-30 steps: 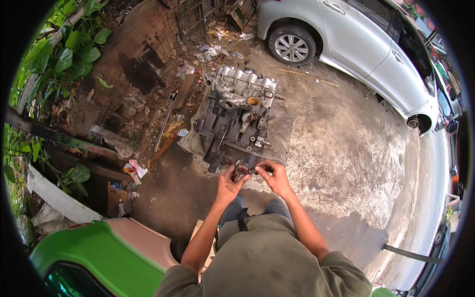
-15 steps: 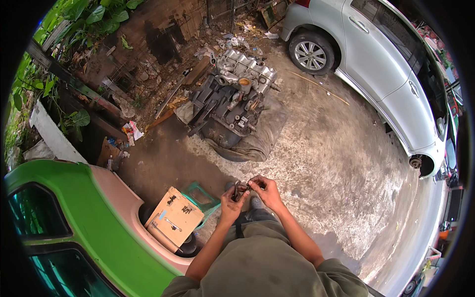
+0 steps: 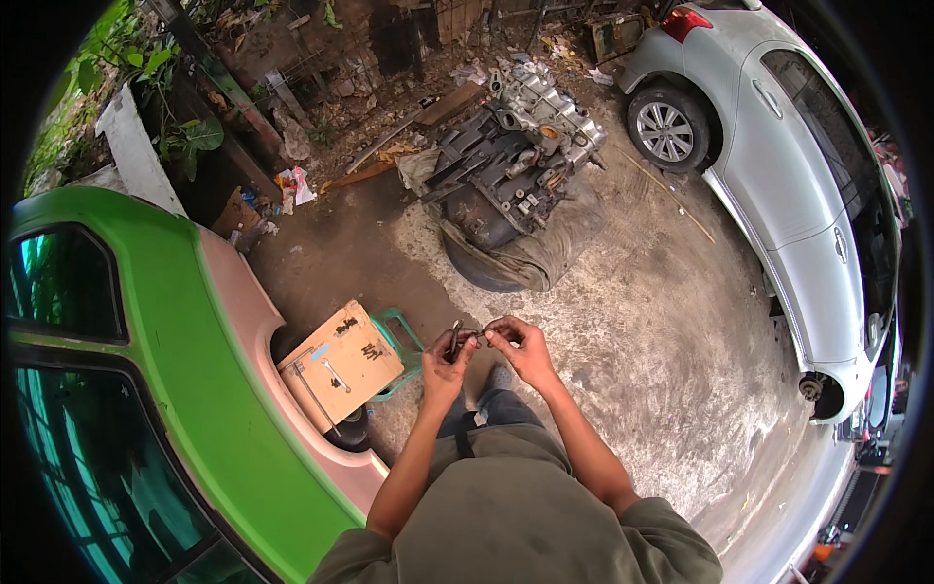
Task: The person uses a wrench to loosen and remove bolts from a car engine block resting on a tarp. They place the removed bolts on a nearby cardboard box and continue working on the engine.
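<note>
In front of my waist, both hands are raised close together over small dark metal parts. My left hand [image 3: 447, 366] is closed in a pinch, and a thin dark piece [image 3: 455, 329] sticks up from its fingers. The fingertips of my right hand [image 3: 525, 354] pinch a small dark part [image 3: 480, 336] that lies between the two hands. Its exact kind is too small to tell. Dark smudges mark the fingers. To the left, a light brown board [image 3: 362, 378] carries a wrench [image 3: 336, 376], a long thin bar and several small dark parts.
A green plastic stool [image 3: 413, 361] shows beside the board. Ahead, a dismantled engine [image 3: 520, 185] rests on a tyre and cloth [image 3: 556, 255]. A green and pink car [image 3: 195, 389] stands at left, a silver car [image 3: 798, 175] at right. A thin stick [image 3: 671, 197] lies on the concrete.
The view has shifted, so the engine and silver car appear farther right. My hands stay close together at the small parts, and their fingers have shifted slightly.
</note>
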The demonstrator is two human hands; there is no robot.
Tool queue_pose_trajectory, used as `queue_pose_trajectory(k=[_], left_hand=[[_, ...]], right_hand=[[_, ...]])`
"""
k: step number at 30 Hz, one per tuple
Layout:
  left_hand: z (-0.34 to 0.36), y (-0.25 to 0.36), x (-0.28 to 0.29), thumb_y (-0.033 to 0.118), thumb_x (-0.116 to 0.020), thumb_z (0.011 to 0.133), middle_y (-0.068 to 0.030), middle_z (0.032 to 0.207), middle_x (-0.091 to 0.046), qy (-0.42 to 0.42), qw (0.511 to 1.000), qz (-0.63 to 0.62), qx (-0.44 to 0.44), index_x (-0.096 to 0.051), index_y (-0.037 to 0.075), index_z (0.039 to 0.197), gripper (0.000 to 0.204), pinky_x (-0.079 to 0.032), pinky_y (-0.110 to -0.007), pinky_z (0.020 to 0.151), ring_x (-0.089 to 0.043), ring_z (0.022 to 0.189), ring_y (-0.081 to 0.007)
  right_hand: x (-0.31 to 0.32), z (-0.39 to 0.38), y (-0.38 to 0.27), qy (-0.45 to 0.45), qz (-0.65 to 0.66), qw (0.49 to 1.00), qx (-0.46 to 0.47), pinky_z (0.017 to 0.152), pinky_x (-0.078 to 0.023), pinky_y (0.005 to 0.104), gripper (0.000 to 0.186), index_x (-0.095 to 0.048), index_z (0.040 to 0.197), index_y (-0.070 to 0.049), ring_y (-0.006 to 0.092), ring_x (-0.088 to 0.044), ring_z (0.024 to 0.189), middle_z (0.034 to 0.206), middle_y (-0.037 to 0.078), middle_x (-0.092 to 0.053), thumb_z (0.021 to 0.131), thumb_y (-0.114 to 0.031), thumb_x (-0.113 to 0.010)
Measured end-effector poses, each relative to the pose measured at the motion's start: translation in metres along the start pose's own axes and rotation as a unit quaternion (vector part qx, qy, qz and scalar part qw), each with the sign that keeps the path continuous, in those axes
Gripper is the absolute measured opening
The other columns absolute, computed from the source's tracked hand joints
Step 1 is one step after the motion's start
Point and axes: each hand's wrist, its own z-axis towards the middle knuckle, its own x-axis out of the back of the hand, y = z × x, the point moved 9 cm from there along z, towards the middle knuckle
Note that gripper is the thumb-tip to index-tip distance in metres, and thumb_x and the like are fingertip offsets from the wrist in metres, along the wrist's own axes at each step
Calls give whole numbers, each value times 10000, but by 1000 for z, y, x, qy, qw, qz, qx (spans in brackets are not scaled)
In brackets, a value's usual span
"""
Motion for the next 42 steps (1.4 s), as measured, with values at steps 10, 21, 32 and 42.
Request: queue_pose_trajectory(k=[10, 21, 32, 42], left_hand=[[-25, -12, 104, 142, -676, 968, -91, 893, -712, 71, 997, 26, -15, -678, -48, 1049, 206, -529, -297, 770, -656, 833, -133], [-36, -33, 166, 49, -703, 922, -91, 882, -710, 257, 966, 23, 30, -656, -50, 1027, 152, -531, -264, 744, -665, 819, -134], [-60, -108, 215, 33, -760, 877, -107, 965, -696, 362, 924, -44, 117, -625, -30, 1060, 236, -532, -287, 827, -656, 914, -158], [-94, -265, 338, 2, -740, 894, -77, 938, -673, 465, 878, 8, 111, -631, -36, 1010, 164, -503, -243, 792, -634, 882, -119]], right_hand=[[-105, 1, 9, -77, -3, 997, -9, 730, -498, 266, 216, -703, 1020, 23, 99, -637, 782, 834, 45, -692, 930, -170, -737], [-153, 48, 32, -174, 5, 984, -39, 747, -516, 277, 223, -686, 1066, 22, 115, -650, 793, 853, 57, -692, 945, -163, -709], [-210, 47, 109, -209, 29, 969, -125, 730, -511, 277, 215, -679, 1083, 11, 110, -649, 795, 841, 58, -692, 955, -161, -689], [-330, 41, 259, -251, -42, 960, -118, 765, -522, 278, 202, -651, 1103, 21, 115, -635, 828, 899, 51, -667, 982, -141, -659]])
